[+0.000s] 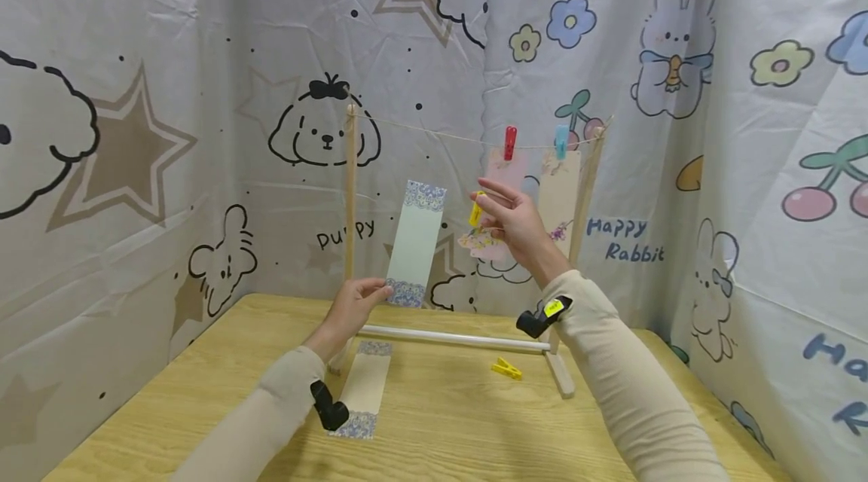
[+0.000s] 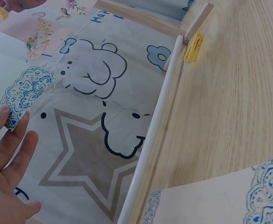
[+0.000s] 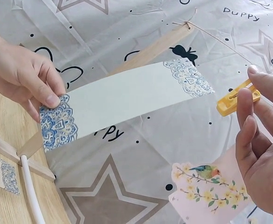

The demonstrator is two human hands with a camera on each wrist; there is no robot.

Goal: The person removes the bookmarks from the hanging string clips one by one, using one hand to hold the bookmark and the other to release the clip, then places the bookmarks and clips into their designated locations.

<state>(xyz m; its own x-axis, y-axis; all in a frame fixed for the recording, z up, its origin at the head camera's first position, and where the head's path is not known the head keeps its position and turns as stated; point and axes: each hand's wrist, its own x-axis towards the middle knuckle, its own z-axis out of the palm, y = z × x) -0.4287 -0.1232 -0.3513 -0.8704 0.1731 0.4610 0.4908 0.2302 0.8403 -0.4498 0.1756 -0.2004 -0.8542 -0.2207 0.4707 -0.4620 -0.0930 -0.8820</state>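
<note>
My left hand [image 1: 353, 312] pinches a pale green paper strip [image 1: 417, 241] by its lower corner; blue lace patterns band both of its ends. The strip stands tilted in the air below the string [image 1: 434, 130]. To its right, my right hand [image 1: 518, 226] pinches a yellow clothespin [image 3: 239, 98] between thumb and fingers, apart from the strip. On the string hang a pink card [image 1: 505, 166] under a red clothespin [image 1: 510, 143] and a cream card [image 1: 560, 184] under a blue clothespin [image 1: 561, 141]. My right hand partly covers the pink card in the head view.
Wooden posts [image 1: 350, 196] hold the string at both ends, joined low down by a white rod [image 1: 454, 337]. On the table [image 1: 447, 429] lie a cream strip with blue lace ends [image 1: 369, 384] and another yellow clothespin [image 1: 506, 369]. A printed curtain [image 1: 420, 75] stands behind.
</note>
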